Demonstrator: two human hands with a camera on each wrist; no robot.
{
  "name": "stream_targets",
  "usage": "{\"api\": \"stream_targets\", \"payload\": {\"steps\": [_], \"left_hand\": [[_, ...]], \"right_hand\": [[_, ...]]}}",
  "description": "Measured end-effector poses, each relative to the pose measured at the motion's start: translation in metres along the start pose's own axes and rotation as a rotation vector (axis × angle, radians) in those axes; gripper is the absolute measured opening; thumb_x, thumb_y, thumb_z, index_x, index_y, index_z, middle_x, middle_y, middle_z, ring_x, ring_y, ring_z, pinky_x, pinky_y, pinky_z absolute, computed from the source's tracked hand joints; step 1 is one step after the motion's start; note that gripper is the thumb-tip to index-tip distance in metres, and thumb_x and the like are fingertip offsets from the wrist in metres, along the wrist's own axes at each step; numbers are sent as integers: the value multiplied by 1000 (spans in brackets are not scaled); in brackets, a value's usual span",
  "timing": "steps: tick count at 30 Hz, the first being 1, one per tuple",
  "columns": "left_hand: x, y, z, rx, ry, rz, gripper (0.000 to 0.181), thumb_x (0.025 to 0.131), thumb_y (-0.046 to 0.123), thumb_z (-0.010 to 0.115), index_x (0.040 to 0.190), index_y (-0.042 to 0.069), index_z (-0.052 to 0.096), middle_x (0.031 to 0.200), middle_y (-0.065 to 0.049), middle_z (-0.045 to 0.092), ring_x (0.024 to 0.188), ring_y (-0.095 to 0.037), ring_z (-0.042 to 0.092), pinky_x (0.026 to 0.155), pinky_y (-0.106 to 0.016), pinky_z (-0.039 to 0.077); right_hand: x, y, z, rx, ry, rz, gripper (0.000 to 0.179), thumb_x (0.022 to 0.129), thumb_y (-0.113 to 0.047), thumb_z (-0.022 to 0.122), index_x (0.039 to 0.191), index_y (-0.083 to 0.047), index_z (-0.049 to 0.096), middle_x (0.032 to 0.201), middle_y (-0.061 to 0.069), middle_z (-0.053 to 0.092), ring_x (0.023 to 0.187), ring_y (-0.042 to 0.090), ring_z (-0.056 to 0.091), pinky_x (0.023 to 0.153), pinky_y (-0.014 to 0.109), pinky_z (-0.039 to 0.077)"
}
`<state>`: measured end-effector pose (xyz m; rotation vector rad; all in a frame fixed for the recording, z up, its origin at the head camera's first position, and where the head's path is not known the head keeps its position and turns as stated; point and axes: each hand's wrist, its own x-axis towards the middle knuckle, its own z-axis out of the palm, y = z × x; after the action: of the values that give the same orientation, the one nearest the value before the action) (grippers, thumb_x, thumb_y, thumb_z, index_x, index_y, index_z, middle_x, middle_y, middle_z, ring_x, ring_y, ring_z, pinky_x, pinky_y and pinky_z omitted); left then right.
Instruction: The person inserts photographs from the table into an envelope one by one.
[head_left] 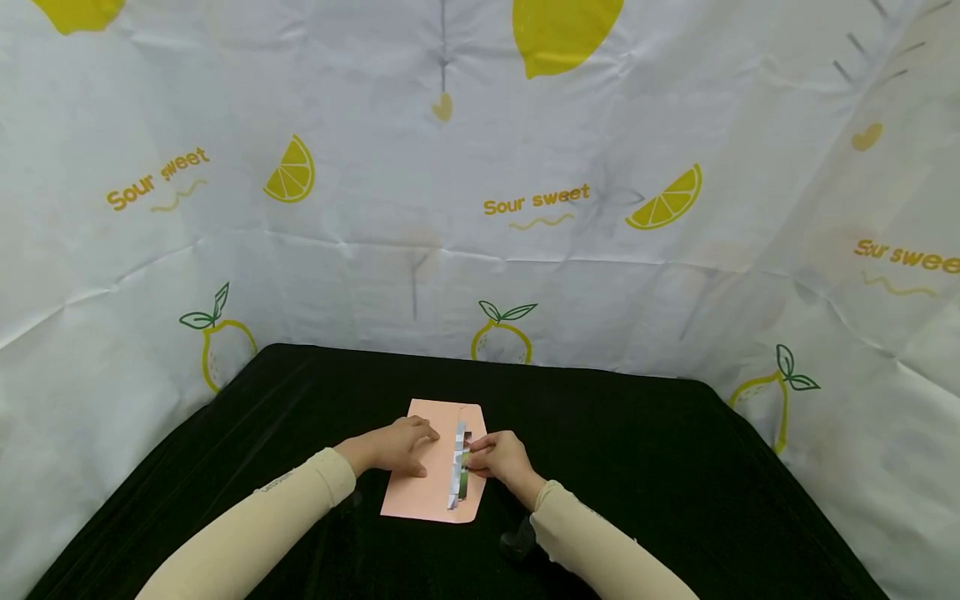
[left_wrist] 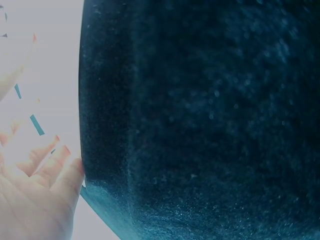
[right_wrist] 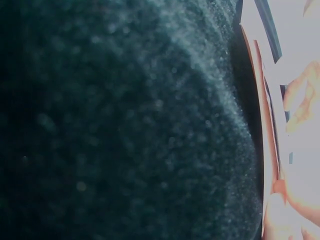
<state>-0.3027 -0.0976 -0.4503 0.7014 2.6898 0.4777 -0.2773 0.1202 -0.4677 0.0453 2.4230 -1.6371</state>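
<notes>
On the dark cloth lies a pink envelope (head_left: 420, 500), with narrow edges of printed papers (head_left: 454, 479) showing along its right side. Those edges look pale blue-grey with some dark and green patches; the pictures on them are too small to make out. My left hand (head_left: 396, 447) rests on the left part of the envelope with its fingers spread. At the right side, my right hand (head_left: 507, 460) pinches the edge of the printed papers between thumb and fingers. Both wrist views are overexposed around the hands; the left hand (left_wrist: 42, 192) shows fairly straight fingers there.
A dark table cloth (head_left: 637, 467) covers the surface. Behind and at both sides hangs a white curtain (head_left: 375, 283) with lemon prints. A small black object (head_left: 517, 543) lies beside my right wrist, its kind unclear.
</notes>
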Motion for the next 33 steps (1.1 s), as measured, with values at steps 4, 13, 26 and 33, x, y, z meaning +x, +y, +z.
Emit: {"api": "stream_targets", "payload": {"steps": [4,13,26,33], "left_hand": [[-1,0,0,-1,-2,-2,56,83,31,77,133,17,56,149,-12,40,140,-34,33,110,-50,35],[-2,-1,0,0,-7,-1,57,83,31,77,134,17,55,150,-12,39,141,-34,32,111,-50,35],[-2,0,1,-5,1,12,56,83,31,76,134,16,56,148,-12,40,140,-34,34,110,-49,36],[-2,0,0,-2,8,5,56,83,31,76,133,16,56,149,-12,40,140,-33,33,111,-50,36]], "right_hand": [[0,0,1,-3,-7,-3,21,80,1,75,100,5,71,81,9,74,70,11,70,64,28,59],[2,0,2,-8,-27,6,23,79,-1,77,101,2,72,80,8,74,71,12,70,65,29,59],[2,2,3,-89,4,-2,23,75,0,80,95,-1,68,73,3,68,63,9,63,61,26,57],[7,1,5,-125,11,-9,27,73,2,81,94,-3,64,71,4,65,60,11,61,57,24,54]]}}
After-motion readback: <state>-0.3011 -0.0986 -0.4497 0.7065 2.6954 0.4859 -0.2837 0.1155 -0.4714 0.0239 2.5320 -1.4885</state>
